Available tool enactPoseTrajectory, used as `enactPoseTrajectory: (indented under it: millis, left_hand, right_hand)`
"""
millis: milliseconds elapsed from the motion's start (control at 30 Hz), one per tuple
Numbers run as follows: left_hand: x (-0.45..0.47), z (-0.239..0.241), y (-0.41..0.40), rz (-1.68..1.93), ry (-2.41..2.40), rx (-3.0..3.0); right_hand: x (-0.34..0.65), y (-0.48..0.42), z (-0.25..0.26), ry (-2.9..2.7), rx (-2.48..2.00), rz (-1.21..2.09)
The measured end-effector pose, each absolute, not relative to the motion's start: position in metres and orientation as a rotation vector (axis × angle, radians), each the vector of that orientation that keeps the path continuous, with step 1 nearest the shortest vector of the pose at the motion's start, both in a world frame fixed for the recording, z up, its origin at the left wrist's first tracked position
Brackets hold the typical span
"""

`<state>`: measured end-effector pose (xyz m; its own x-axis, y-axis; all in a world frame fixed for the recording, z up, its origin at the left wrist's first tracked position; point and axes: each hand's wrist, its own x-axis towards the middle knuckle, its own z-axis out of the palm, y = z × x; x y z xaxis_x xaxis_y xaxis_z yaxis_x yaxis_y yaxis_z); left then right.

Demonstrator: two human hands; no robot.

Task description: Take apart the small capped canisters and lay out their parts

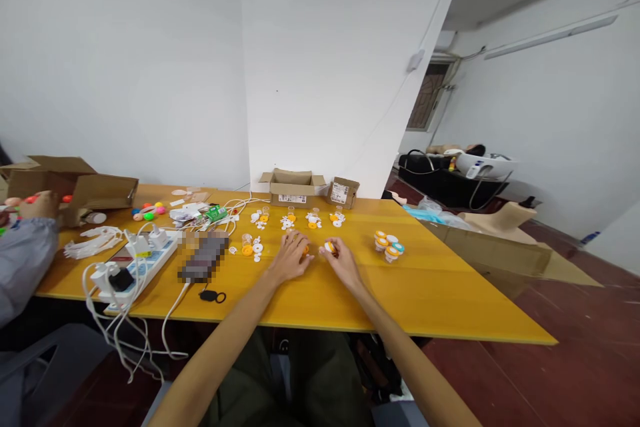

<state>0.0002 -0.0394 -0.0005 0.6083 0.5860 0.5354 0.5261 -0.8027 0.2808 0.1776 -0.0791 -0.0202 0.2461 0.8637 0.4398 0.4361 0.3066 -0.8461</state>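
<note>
My left hand point(291, 255) rests on the yellow table point(440, 287), fingers curled over a small orange part that is mostly hidden. My right hand point(338, 257) pinches a small white and orange round piece point(330, 247) just beside it. Beyond my hands lie rows of small white and orange parts point(313, 219). To the right sits a cluster of finished orange, white and teal round pieces point(389, 245).
Two open cardboard boxes point(293, 188) stand at the table's far edge. At left are a power strip with chargers and cables point(140, 260), a blurred phone point(203, 257), coloured balls point(147, 212) and another person's sleeve point(23, 260). A large cardboard sheet point(500, 250) lies right.
</note>
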Motion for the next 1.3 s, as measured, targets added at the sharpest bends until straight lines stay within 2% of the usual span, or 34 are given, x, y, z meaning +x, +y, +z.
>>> enactPoseTrajectory:
  millis: [200, 333, 667, 867, 1033, 1300]
  left_hand:
    - [-0.001, 0.000, -0.037, 1.026, 0.879, 2.669]
    - [-0.002, 0.000, -0.034, 1.104, 0.928, 2.527]
    - [-0.003, 0.001, -0.027, 1.338, 1.135, 2.119]
    - [-0.003, 0.002, -0.028, 1.331, 1.120, 2.097]
    - [-0.003, 0.003, -0.028, 1.316, 1.122, 2.110]
    - [-0.003, 0.001, -0.031, 1.172, 0.866, 2.398]
  right_hand:
    - [0.157, -0.064, -0.017, -1.277, -1.094, 0.719]
    - [0.155, -0.061, -0.017, -1.291, -1.026, 0.782]
    - [0.166, -0.085, -0.041, -1.673, -1.453, 0.225]
    - [0.149, -0.097, -0.037, -1.873, -1.487, 0.133]
    - [0.146, -0.095, -0.035, -1.729, -1.423, 0.224]
    - [0.161, -0.077, -0.018, -1.307, -1.155, 0.598]
